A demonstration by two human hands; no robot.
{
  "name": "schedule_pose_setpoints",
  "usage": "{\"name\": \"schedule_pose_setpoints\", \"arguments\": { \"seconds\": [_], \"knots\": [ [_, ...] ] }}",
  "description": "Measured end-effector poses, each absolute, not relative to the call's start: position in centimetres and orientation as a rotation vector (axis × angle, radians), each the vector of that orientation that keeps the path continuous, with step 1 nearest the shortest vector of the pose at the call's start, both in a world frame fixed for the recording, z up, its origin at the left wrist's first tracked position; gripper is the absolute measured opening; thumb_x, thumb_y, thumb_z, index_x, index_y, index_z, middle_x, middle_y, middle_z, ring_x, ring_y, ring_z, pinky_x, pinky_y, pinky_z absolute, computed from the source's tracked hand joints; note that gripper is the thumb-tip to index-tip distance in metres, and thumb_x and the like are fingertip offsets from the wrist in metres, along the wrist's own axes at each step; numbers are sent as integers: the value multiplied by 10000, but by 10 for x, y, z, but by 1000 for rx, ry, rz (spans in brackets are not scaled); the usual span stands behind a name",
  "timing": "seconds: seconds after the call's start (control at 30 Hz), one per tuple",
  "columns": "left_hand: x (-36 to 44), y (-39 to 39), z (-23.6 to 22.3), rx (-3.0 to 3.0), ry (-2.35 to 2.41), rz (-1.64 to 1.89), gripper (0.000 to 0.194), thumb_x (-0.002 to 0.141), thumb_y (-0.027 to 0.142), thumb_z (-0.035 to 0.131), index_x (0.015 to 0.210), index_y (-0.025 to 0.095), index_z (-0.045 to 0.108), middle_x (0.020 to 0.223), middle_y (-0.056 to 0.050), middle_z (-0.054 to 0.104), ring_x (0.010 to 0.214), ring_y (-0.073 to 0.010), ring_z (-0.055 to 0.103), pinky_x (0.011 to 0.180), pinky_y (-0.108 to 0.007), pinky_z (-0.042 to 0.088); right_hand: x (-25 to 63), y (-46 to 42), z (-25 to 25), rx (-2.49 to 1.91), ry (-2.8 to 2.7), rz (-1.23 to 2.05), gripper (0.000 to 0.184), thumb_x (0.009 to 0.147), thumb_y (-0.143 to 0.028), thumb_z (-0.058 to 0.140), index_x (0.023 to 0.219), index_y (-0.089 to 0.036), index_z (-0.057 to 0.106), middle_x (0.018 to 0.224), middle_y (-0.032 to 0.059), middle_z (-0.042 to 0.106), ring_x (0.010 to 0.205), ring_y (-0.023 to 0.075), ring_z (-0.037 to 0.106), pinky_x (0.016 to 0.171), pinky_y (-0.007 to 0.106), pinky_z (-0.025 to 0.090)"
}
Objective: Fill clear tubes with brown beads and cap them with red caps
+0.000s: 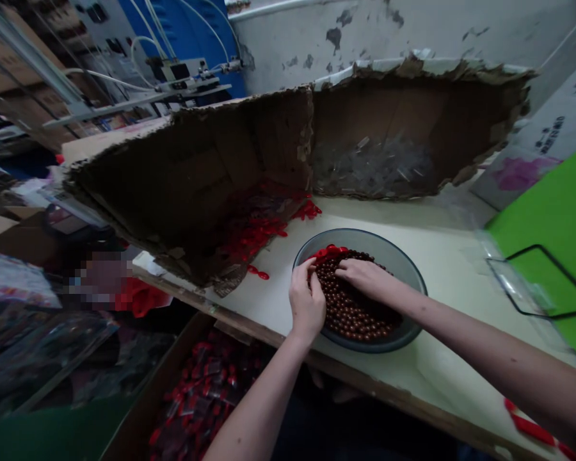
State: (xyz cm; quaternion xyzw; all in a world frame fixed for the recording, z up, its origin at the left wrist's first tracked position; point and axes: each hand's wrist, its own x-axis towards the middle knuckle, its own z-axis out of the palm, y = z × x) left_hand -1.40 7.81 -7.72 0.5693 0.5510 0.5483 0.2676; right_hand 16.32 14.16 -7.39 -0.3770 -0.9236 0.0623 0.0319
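A box of red packets sits below the surface. My left hand curls its fingers into brown balls still filling a grey bowl, perhaps clenched, hard to tell; my right hand lies released beside red strips.

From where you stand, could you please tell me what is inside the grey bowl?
The grey bowl holds small dark brown balls and red pieces; your left hand and right hand cover some; its bottom is hidden.
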Motion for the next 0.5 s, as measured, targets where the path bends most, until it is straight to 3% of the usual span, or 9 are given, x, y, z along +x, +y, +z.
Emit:
{"name": "schedule_pose_setpoints", "arguments": {
  "seconds": [0.17,0.33,0.5],
  "knots": [
    [-13,78,-78,1565,1493,1456,293,903,131,419,1150,178,569,1098,-96,617,1033,-184,576,946,-338,449,158,131,-79,-1035,-2718,669,284,818,-57,480,967,-182,688,955,66,694,894,193,636,821,308,466],
    [-15,79,-76,1547,1484,1435,277,898,137,422,1112,181,592,1081,-88,629,1003,-178,586,927,-334,455,173,126,-69,-1099,-2130,1316,250,813,-299,630,1034,-197,687,1039,36,710,980,207,641,918,355,462],
    [-16,83,-72,1504,1415,1378,234,889,177,455,1041,186,633,1046,-81,650,970,-182,604,904,-339,469,182,114,-55,-1134,-1599,1538,376,733,-386,730,1038,-172,672,1061,68,708,987,216,649,932,398,470]
  ]
}}
